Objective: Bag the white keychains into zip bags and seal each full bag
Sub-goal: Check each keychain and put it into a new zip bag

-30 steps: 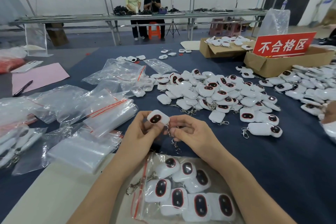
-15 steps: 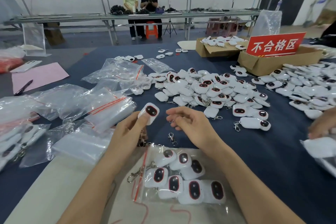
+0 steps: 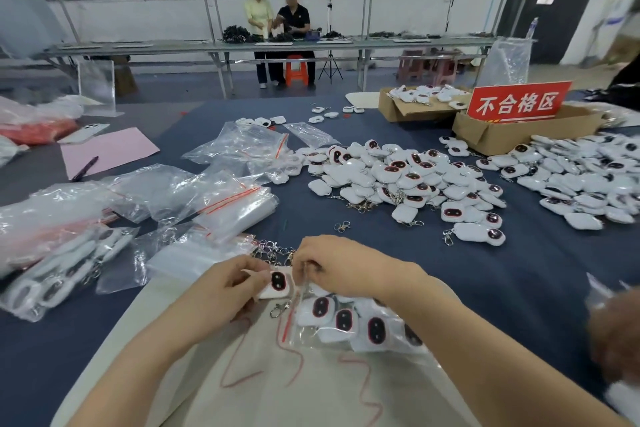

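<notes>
Feeding a white keychain [image 3: 277, 282] into the mouth of a clear zip bag [image 3: 311, 340], a person is working at a blue-clothed table [image 3: 502, 288]. The left hand [image 3: 225, 291] is pinching the keychain between thumb and curled fingers, right at the bag's opening. The right hand [image 3: 343, 270] is pinching the upper lip of that opening with fingers bent tight, lifting it apart. The keychain's metal clasp [image 3: 278, 309] is dangling just outside the bag's mouth and, to my eye, is at risk of snagging on the red zip strip [image 3: 286, 324] or getting trapped in the seal. The bag is looking crowded, so the thin lip may be about to slip from the pinch. The keychain is showing as a rounded white plastic shell with a dark oval window rimmed in red. Beyond the bag, a loose keychain pile [image 3: 398, 180] is waiting.
</notes>
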